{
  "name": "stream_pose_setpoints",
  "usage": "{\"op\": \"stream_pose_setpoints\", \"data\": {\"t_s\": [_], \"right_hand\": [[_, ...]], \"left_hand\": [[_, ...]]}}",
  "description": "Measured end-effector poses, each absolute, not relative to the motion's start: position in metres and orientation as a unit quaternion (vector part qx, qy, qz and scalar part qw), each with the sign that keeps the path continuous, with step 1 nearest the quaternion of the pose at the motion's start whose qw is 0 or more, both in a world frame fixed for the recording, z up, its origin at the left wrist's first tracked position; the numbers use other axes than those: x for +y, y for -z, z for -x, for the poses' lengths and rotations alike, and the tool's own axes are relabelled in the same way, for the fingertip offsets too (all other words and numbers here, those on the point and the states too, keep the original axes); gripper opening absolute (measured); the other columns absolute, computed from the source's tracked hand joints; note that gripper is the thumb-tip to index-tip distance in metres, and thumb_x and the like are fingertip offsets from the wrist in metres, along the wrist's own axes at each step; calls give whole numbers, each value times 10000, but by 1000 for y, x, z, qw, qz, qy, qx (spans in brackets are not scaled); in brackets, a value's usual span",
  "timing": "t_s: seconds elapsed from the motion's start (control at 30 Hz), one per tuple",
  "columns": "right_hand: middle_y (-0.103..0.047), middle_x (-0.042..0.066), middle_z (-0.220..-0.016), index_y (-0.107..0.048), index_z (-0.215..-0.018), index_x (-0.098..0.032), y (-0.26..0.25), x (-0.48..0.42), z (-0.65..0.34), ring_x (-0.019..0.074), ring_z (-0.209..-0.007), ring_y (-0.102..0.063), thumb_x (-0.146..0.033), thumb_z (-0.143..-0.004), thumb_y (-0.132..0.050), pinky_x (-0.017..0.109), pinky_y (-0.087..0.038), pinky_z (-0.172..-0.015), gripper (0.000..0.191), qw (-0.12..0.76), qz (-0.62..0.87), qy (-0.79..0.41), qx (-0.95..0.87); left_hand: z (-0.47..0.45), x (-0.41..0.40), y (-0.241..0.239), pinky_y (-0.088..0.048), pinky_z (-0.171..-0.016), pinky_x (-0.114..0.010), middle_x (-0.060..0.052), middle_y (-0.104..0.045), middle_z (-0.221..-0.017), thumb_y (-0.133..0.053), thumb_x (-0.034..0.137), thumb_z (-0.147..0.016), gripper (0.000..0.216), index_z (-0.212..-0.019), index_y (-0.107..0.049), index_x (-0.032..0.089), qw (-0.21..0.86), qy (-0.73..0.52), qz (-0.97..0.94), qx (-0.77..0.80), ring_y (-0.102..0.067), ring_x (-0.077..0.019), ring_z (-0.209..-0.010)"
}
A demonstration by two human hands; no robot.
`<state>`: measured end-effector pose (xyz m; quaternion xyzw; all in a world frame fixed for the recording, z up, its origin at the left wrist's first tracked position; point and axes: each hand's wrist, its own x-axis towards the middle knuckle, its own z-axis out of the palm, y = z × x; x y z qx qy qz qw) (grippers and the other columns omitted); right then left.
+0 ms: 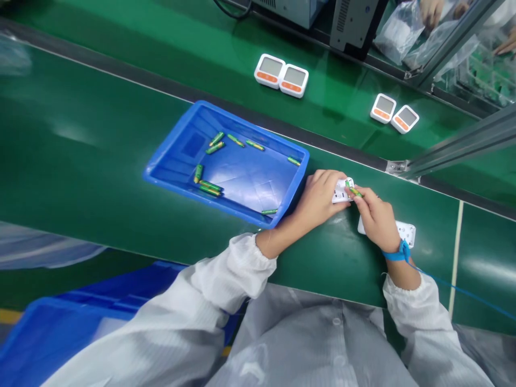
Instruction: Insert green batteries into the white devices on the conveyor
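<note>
My left hand (322,194) grips a small white device (339,191) by its edges, with its back side facing up. In my right hand (375,214), thumb and fingers pinch a green battery (355,191) right at the device; whether its end is inside the battery slot I cannot tell. Under and beside my right hand lies another white device (407,233), back up and partly covered by the hand. Left of my left hand stands a blue bin (250,217) with several loose green batteries (210,188) on its floor.
Two white devices with grey screens and orange strips (281,75) lie beyond the bench's dark rail, and another such pair (394,113) further right. A metal frame post (463,145) rises at right. A blue cord (463,293) trails from my right wristband. Another blue bin (60,328) is at lower left.
</note>
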<state>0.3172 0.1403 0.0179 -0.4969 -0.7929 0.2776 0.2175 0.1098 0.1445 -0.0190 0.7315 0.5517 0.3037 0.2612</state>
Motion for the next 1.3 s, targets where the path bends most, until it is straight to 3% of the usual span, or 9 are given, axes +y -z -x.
{"op": "stream_pose_setpoints", "data": {"t_s": [0.3,0.5,0.63,0.8,0.9,1.0,1.13,1.3], "right_hand": [[-841,40,-1231,-727,-1317,-288,-12,139,-333,252,-1018,-824,-547,-1153,-520,406,-659,-944,369,299,525,-366,-708],[-824,80,-1268,-754,-1288,-287,-15,139,-321,294,-1223,-759,-486,-1160,-476,439,-602,-1068,365,252,494,-278,-785],[-845,62,-1161,-768,-1266,-282,-16,141,-317,278,-1071,-788,-442,-1154,-505,409,-611,-991,328,252,514,-276,-772],[-852,44,-1133,-804,-1245,-257,-7,142,-322,240,-894,-792,-449,-1099,-607,382,-636,-861,311,316,547,-297,-716],[-842,61,-1146,-840,-1181,-257,-5,142,-322,252,-958,-785,-431,-1066,-660,391,-647,-854,275,337,536,-284,-720],[-815,72,-1146,-858,-1159,-274,-7,141,-319,246,-967,-762,-428,-1056,-683,388,-650,-827,255,345,510,-275,-738],[-782,75,-1109,-857,-1135,-280,-11,141,-318,238,-929,-740,-455,-1047,-712,394,-651,-821,244,354,487,-274,-750],[-777,54,-1058,-806,-1146,-272,-10,143,-321,236,-965,-749,-473,-1070,-683,373,-653,-859,248,359,503,-286,-732]], "left_hand": [[-110,145,17,-454,-1117,-492,-100,-674,-1478,-851,340,-937,551,-1424,-610,249,256,-275,-745,551,-558,-357,-1389],[-109,145,18,-453,-1114,-476,-87,-692,-1448,-836,350,-949,491,-1381,-623,253,262,-278,-746,545,-573,-341,-1367],[-111,144,18,-447,-1111,-468,-87,-702,-1435,-844,357,-947,504,-1388,-623,253,263,-280,-741,551,-580,-340,-1359],[-111,142,13,-435,-1133,-486,-99,-692,-1481,-850,386,-944,570,-1445,-619,242,262,-269,-750,545,-579,-345,-1378],[-110,141,9,-417,-1180,-484,-103,-687,-1496,-772,459,-1016,491,-1440,-648,247,257,-294,-758,522,-565,-326,-1409],[-108,140,5,-415,-1193,-471,-85,-748,-1375,-614,464,-1118,327,-1343,-730,257,247,-328,-760,503,-591,-291,-1358],[-108,138,3,-436,-1166,-459,-57,-780,-1220,-509,453,-1167,338,-1219,-789,271,238,-353,-760,491,-639,-259,-1248],[-106,139,5,-432,-1188,-491,-81,-720,-1358,-531,468,-1147,346,-1354,-734,278,244,-334,-759,503,-608,-290,-1319]]}}
